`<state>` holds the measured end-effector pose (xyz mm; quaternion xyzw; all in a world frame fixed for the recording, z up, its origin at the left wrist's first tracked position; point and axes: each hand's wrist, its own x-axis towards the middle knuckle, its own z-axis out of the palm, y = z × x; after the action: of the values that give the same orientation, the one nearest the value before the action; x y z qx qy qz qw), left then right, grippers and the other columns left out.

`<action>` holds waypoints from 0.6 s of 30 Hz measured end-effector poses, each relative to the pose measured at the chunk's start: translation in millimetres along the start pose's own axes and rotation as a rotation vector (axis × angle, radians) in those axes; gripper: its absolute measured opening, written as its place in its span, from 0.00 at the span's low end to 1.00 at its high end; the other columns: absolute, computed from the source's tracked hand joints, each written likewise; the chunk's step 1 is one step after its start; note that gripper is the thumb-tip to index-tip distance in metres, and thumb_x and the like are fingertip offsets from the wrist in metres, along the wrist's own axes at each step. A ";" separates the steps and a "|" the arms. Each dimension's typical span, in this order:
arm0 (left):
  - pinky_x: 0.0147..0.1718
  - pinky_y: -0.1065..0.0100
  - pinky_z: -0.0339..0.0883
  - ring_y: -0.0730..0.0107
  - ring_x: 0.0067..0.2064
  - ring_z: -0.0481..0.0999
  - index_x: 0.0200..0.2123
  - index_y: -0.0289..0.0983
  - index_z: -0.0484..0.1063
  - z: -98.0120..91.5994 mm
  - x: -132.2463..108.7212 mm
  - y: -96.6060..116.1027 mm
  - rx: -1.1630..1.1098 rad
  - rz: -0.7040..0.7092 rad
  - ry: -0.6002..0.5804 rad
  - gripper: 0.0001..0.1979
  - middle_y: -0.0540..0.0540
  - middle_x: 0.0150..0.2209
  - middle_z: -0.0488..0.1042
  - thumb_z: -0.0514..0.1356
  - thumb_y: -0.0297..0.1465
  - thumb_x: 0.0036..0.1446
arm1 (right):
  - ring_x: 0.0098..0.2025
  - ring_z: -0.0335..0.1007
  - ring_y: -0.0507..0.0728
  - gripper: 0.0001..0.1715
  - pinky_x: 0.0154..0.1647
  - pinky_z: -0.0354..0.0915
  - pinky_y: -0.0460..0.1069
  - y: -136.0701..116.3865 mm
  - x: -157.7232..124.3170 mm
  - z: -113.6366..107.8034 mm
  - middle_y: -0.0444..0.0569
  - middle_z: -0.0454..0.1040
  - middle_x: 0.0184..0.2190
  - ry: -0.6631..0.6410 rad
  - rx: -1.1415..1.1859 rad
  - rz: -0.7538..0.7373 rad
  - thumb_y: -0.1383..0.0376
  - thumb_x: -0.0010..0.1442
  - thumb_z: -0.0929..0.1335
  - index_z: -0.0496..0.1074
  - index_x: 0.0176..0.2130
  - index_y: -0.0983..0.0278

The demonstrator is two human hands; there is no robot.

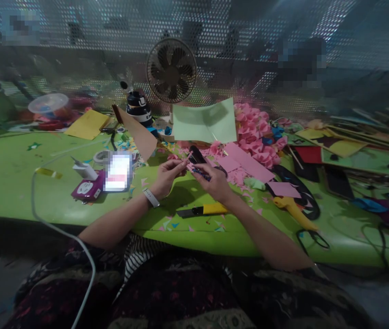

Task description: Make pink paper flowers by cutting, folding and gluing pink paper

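Note:
My left hand [170,177], with a white watch band at its wrist, pinches a small piece of pink paper [190,165]. My right hand [215,183] is closed close beside it, fingers meeting the same paper. A small dark blue, patterned thing [202,173] shows at its fingers; its kind is unclear. Just behind them lies a long black object [197,155], partly hidden by the right hand. Pink paper strips [249,163] and scraps spread to the right. Below the hands rests a yellow utility knife [213,209], its blade pointing left.
A pile of pink paper flowers [254,130] stands behind, beside a pale green sheet [204,121] and a fan [171,71]. To the left are a lit phone [117,171] and a purple box [87,187]. A yellow glue gun [295,214] lies right; a white cable [62,230] hangs left.

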<state>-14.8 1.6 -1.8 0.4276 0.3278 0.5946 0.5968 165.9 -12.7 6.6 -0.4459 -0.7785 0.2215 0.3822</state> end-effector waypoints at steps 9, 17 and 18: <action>0.29 0.73 0.63 0.79 0.26 0.68 0.23 0.34 0.76 1.4 -2.2 0.1 0.040 0.035 0.015 0.19 0.51 0.23 0.72 0.75 0.43 0.40 | 0.46 0.77 0.60 0.15 0.48 0.72 0.54 10.2 -0.9 5.8 0.52 0.81 0.45 0.109 -0.164 -0.276 0.60 0.68 0.64 0.76 0.50 0.60; 0.30 0.71 0.65 0.79 0.26 0.68 0.25 0.35 0.77 0.2 -0.8 -0.7 0.005 0.009 -0.013 0.19 0.50 0.24 0.74 0.76 0.43 0.38 | 0.44 0.78 0.58 0.16 0.45 0.73 0.52 6.5 -0.7 3.3 0.53 0.81 0.44 0.050 -0.153 -0.283 0.60 0.70 0.62 0.75 0.50 0.62; 0.29 0.72 0.64 0.79 0.26 0.68 0.23 0.35 0.76 0.1 -0.8 -0.7 0.006 0.012 -0.009 0.19 0.51 0.23 0.73 0.76 0.43 0.38 | 0.45 0.78 0.59 0.16 0.46 0.73 0.53 6.5 -1.2 3.8 0.54 0.80 0.45 0.045 -0.165 -0.274 0.59 0.69 0.63 0.75 0.50 0.63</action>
<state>-14.5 0.9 -2.4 0.4339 0.3243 0.5954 0.5934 166.6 -10.4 -0.7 -0.3704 -0.8388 0.0927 0.3881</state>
